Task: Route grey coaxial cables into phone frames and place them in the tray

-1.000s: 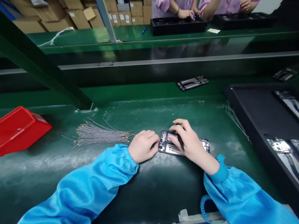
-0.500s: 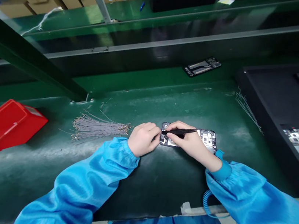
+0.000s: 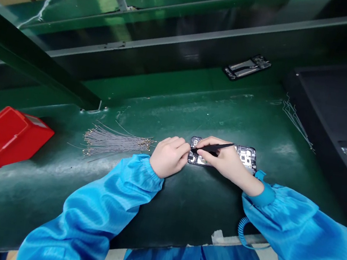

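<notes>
An opened phone [image 3: 249, 157] lies flat on the green bench, its circuit board and metal parts exposed. My right hand [image 3: 221, 157] is closed around black tweezers [image 3: 219, 147], whose tips point left and down at the phone's left end. The palm and fingers cover the phone's middle. My left hand [image 3: 170, 155] is closed, with curled fingertips at the phone's left edge; whatever they pinch is hidden. Just left of that hand lies a bundle of thin grey cables [image 3: 115, 142] with small gold-coloured ends.
A red bin [image 3: 14, 137] stands at the left. Another opened phone [image 3: 247, 67] lies at the back. Several loose cables [image 3: 297, 121] lie beside the black tray [image 3: 329, 100] at right, which holds phone parts. A coiled blue cord [image 3: 242, 234] hangs by my right sleeve.
The whole view has shifted slightly, with the background higher in the picture. The tweezers' tips have moved a little at the phone's left end. Both hands keep almost the same places.
</notes>
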`<state>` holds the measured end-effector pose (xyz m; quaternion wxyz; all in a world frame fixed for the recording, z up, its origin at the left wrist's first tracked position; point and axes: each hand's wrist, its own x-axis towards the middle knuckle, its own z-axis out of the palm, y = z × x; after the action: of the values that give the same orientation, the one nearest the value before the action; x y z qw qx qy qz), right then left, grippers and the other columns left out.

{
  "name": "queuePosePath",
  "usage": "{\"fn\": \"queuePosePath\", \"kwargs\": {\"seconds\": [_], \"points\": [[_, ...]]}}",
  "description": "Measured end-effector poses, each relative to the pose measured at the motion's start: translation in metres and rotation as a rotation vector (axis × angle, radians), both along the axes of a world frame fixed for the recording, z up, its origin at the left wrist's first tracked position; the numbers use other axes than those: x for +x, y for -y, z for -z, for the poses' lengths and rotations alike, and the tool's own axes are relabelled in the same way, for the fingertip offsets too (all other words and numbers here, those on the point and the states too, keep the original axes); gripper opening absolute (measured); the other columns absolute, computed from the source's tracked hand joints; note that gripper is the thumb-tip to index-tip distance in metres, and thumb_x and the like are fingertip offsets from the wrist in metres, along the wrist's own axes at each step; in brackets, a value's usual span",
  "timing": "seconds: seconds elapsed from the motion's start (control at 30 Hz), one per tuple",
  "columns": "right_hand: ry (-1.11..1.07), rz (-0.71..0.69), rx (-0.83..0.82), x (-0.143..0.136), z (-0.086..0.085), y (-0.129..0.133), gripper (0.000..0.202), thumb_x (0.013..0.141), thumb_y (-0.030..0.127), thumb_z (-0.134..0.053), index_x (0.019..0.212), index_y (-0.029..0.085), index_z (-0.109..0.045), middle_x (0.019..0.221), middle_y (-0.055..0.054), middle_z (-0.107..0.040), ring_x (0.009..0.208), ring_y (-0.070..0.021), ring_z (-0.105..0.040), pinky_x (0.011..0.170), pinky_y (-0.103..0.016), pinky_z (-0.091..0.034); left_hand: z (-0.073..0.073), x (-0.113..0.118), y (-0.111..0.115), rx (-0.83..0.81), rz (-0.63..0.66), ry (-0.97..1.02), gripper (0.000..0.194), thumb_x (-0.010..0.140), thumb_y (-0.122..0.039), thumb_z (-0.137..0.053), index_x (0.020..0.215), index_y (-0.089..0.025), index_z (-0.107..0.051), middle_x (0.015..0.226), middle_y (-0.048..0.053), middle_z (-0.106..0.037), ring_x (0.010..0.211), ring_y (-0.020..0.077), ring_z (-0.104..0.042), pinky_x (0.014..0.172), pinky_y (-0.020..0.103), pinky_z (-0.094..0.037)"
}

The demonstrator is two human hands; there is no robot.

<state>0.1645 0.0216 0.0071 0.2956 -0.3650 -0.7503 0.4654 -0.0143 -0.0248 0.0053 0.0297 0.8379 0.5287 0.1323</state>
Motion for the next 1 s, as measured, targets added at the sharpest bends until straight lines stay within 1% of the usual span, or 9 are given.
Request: {"fn": "queuePosePath", "kwargs": {"seconds": [0.33,0.6,0.73,0.9,1.0], "points": [[-0.002,0.001,-0.029,0.000,0.000,0.000,0.009,0.076,0.021,-0.057,0.083,0.018,-0.062,0.084,-0.002,-0.063,0.082,-0.0160,-0.059,0.073,-0.029,-0.047,0.002,-0.001,0.000,0.001,0.014,0.006,0.020,0.083,-0.021,-0.039,0.073,-0.017,-0.056,0.070,0.002,-0.052,0.069,0.0137,-0.047,0.065,0.025,-0.038],[0.001,-0.002,0.002,0.001,0.002,0.000,0.008,0.077,0.020,-0.057,0.083,0.018,-0.061,0.086,-0.002,-0.063,0.083,-0.0154,-0.058,0.074,-0.028,-0.046,0.000,0.000,0.000,0.008,0.011,0.006,0.021,0.083,-0.021,-0.038,0.072,-0.017,-0.055,0.069,0.002,-0.052,0.069,0.0137,-0.047,0.064,0.025,-0.038],[0.027,-0.037,0.115,0.001,-0.003,0.002,0.007,0.077,0.017,-0.055,0.082,0.017,-0.060,0.084,-0.003,-0.062,0.081,-0.0147,-0.058,0.074,-0.028,-0.046,-0.001,0.000,-0.001,-0.008,0.015,0.008,0.020,0.083,-0.021,-0.039,0.072,-0.016,-0.055,0.069,0.002,-0.053,0.069,0.0134,-0.048,0.064,0.025,-0.038],[0.062,-0.154,0.303,-0.004,-0.008,0.008,0.010,0.081,0.014,-0.048,0.082,0.018,-0.057,0.084,-0.005,-0.061,0.079,-0.0151,-0.056,0.072,-0.029,-0.045,-0.003,0.002,-0.001,-0.031,0.017,0.003,0.019,0.082,-0.020,-0.040,0.071,-0.016,-0.055,0.069,0.002,-0.053,0.068,0.0131,-0.048,0.064,0.024,-0.038],[0.069,-0.145,0.318,-0.008,-0.010,0.008,0.009,0.081,0.014,-0.047,0.081,0.018,-0.056,0.084,-0.005,-0.061,0.078,-0.0153,-0.056,0.071,-0.029,-0.045,-0.006,-0.003,-0.004,-0.065,0.022,0.031,0.015,0.081,-0.021,-0.043,0.073,-0.016,-0.055,0.070,0.002,-0.054,0.069,0.0131,-0.049,0.064,0.024,-0.039]]}}
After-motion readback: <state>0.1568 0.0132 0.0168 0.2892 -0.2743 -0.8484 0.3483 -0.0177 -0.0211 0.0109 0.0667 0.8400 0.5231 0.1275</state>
